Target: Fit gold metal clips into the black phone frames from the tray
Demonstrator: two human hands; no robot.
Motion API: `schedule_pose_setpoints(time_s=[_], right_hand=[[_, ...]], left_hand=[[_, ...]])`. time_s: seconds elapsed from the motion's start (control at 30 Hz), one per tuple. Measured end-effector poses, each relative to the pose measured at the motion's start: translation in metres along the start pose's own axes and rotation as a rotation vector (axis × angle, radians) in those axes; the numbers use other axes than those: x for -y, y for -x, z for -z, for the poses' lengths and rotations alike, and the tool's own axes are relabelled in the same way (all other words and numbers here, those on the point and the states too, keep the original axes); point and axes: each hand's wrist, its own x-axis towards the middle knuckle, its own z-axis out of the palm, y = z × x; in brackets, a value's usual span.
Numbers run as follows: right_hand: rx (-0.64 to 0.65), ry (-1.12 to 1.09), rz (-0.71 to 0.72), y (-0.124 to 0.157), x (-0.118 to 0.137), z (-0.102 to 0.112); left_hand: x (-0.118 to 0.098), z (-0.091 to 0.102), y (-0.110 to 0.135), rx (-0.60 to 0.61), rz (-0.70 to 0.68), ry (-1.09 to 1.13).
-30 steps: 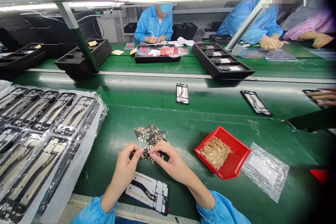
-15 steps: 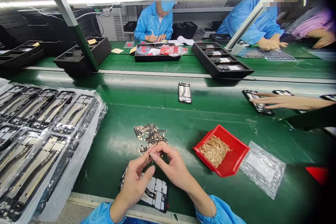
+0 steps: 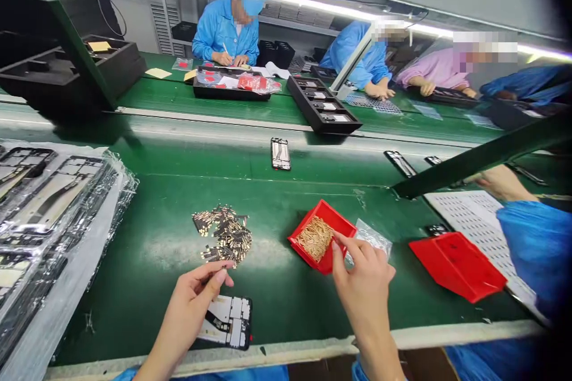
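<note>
My left hand (image 3: 194, 300) is closed in a pinch, with a small dark flex piece (image 3: 227, 266) barely showing at the fingertips. Just beyond it lies a loose pile of small black flex pieces with gold ends (image 3: 230, 235). Partly covered by this hand, an opened phone body (image 3: 235, 318) rests on the bench. My right hand (image 3: 364, 277) reaches to the red bin (image 3: 351, 229), its thumb and forefinger pinched together over the near right side. Whatever they hold is too small to make out. Thin tan strips (image 3: 315, 239) fill part of the bin.
Wrapped trays of phone bodies (image 3: 49, 214) occupy the left side. Another phone body (image 3: 280, 153) lies farther back. At right are a clear plastic bag (image 3: 374, 238), a second red bin (image 3: 460, 265), a slanted post (image 3: 482, 158) and a co-worker's arm (image 3: 509, 184). Other people work across the bench.
My hands have parted: the right has moved from beside the left to the red bin, while the left stays above the phone body. The view has swung right and tilted.
</note>
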Motion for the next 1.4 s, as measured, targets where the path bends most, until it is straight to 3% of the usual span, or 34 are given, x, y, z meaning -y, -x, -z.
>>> schedule_pose_setpoints(time_s=[0.1,0.2,0.27,0.43,0.57,0.7,0.8,0.87,1.0,1.17,1.27,1.4], right_hand=[[0.051,-0.194,0.138,0.014,0.026,0.008],[0.253,-0.465,0.418,0.03,0.069,0.015],[0.35,-0.5,0.521,0.036,0.09,0.017],[0.395,-0.477,0.51,0.042,0.105,0.005],[0.361,-0.458,0.502,0.04,0.088,-0.004],[0.08,-0.203,0.362,0.02,0.039,-0.004],[-0.002,-0.001,0.248,0.007,0.018,0.0],[0.072,-0.112,0.325,0.009,0.025,0.003],[0.265,-0.459,0.579,0.029,0.07,0.005],[0.279,-0.603,0.546,0.041,0.104,-0.006],[0.396,-0.7,0.401,0.045,0.108,-0.015],[0.741,-0.772,0.18,0.055,0.111,-0.023]], left_hand=[[0.002,-0.008,0.0,0.206,0.073,-0.101],[0.004,-0.019,0.0,0.327,0.106,-0.161],[0.002,-0.023,0.0,0.385,0.097,-0.204],[-0.012,-0.025,0.004,0.408,-0.064,-0.459],[-0.017,-0.024,0.007,0.381,-0.224,-0.658],[-0.008,-0.02,0.005,0.346,-0.013,-0.444],[0.0,-0.015,-0.001,0.332,0.125,-0.165],[0.002,-0.013,-0.003,0.361,0.17,-0.059],[0.001,-0.012,-0.004,0.412,0.175,0.011],[0.002,0.0,0.011,0.371,0.19,0.016],[0.01,0.023,0.026,0.223,0.014,-0.194],[0.025,0.053,0.038,0.094,-0.395,-0.798]])
